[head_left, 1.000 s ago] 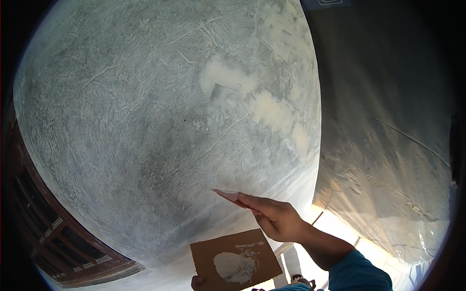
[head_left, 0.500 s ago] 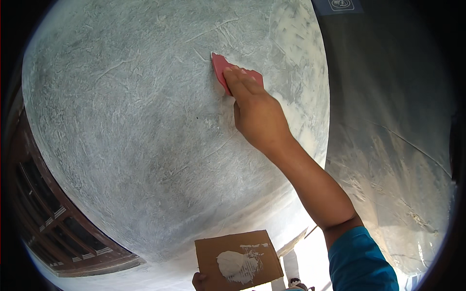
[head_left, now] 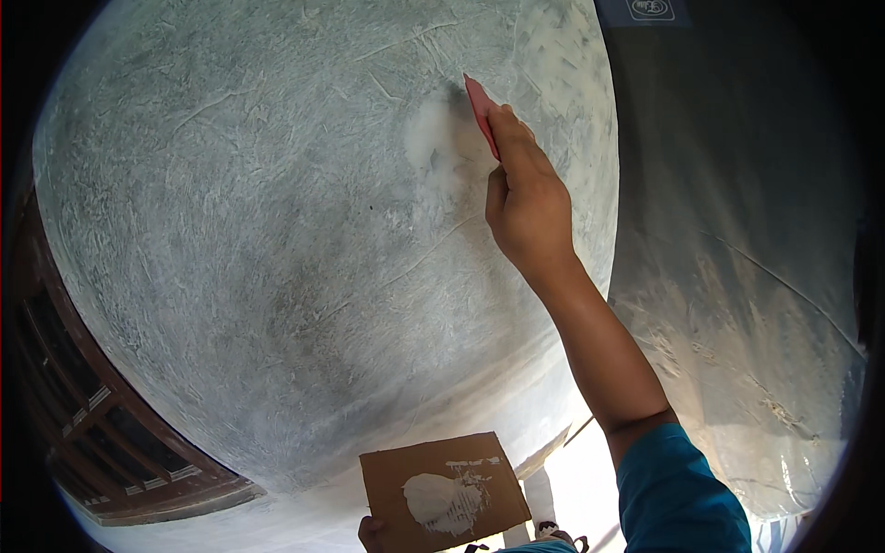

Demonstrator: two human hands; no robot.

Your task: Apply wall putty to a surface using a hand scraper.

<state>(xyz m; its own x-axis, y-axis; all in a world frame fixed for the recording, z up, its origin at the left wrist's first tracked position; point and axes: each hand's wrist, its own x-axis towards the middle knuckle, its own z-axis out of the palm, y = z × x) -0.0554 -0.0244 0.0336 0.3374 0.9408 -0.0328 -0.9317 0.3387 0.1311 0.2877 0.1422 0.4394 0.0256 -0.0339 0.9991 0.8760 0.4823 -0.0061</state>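
My right hand (head_left: pixel 533 189) is closed on a flat red putty scraper (head_left: pixel 481 117), raised at the upper middle of a rough grey wall (head_left: pixel 267 249). Tilted almost edge-on, the scraper is at the wall; whether its edge touches, I cannot tell. Beside it on the wall is a smooth white putty patch (head_left: pixel 426 138). Low in front of me, my left hand (head_left: pixel 371 533) grips the left edge of a piece of brown cardboard (head_left: pixel 387 475). A blob of white putty (head_left: pixel 433 502) lies on that cardboard, with smears toward its right side.
A brown wooden window frame with bars (head_left: pixel 111 415) is at the lower left. Grey plastic sheeting (head_left: pixel 737 276) hangs along the right, past the wall's edge. Paler filler (head_left: pixel 562 74) covers the wall's upper right. Bright floor (head_left: pixel 590 488) shows below.
My right hand has moved right and slightly up with the scraper, which has turned more edge-on. A white putty patch now shows on the wall where it was. My left hand still holds the cardboard.
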